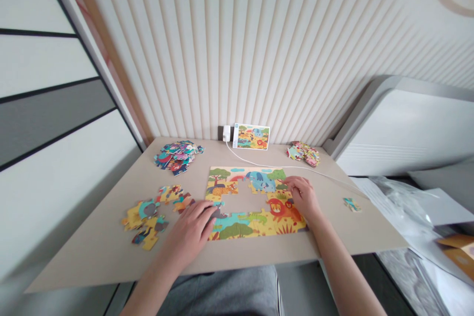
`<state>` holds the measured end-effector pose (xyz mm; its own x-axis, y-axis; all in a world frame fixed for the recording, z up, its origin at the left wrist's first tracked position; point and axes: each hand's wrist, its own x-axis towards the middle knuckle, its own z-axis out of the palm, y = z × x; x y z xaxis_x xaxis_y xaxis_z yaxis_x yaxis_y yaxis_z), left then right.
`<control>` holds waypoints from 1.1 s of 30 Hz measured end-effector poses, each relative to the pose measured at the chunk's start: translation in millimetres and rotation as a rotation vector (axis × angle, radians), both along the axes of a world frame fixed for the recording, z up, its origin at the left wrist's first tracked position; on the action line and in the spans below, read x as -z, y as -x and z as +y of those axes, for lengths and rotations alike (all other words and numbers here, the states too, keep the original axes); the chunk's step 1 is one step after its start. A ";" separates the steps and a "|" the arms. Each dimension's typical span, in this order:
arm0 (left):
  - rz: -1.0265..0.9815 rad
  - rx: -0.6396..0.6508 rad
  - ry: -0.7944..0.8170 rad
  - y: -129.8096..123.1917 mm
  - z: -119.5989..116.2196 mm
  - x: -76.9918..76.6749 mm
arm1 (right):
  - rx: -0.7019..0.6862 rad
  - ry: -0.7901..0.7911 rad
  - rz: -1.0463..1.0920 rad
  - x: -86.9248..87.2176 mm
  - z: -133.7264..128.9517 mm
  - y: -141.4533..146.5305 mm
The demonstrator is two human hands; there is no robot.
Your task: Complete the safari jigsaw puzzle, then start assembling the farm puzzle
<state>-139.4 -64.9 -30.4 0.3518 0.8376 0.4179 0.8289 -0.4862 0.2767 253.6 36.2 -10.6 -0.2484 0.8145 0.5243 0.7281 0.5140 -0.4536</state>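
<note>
A partly assembled animal jigsaw puzzle (237, 231) lies flat on the table, with a gap in its middle showing the tabletop. My left hand (194, 224) lies over its left edge, fingers stretched out and touching the pieces by the grey hippo. At the right edge, above the lions, rests my right hand (303, 195). Its fingers are curled together, and whatever is between them is hidden. Left of my left hand are loose yellow and teal puzzle pieces (146, 215), some overlapping. A lone puzzle piece (351, 204) sits to the right of my right hand.
A picture card (252, 137) of the puzzle leans against the ribbed wall beside a white charger (226, 133). Its cable (274, 165) crosses the table (99, 252) behind the puzzle. Piles of other pieces lie back left (177, 155) and back right (304, 152). A bed stands at right.
</note>
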 end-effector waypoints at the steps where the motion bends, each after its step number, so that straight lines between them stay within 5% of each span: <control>1: 0.000 -0.002 0.004 -0.1 -0.1 -0.1 | -0.036 0.025 -0.036 1.0 0.0 -1.6; 11: 0.002 -0.005 0.018 0.7 -0.6 0.9 | -0.176 0.127 -0.150 5.3 -2.4 1.8; 14: 0.000 -0.001 -0.009 1.8 -0.3 2.6 | -0.111 0.139 -0.128 4.2 -2.6 -0.3; 23: 0.009 -0.118 -0.077 7.8 6.2 17.5 | 0.441 0.152 -0.116 3.4 -1.1 -28.6; 30: -0.025 -0.121 -0.049 5.4 3.1 11.4 | 1.101 0.193 -0.284 6.1 -26.5 -100.9; 33: -0.036 -0.120 -0.047 4.2 2.6 11.6 | 1.180 0.358 -0.359 15.4 -38.4 -126.0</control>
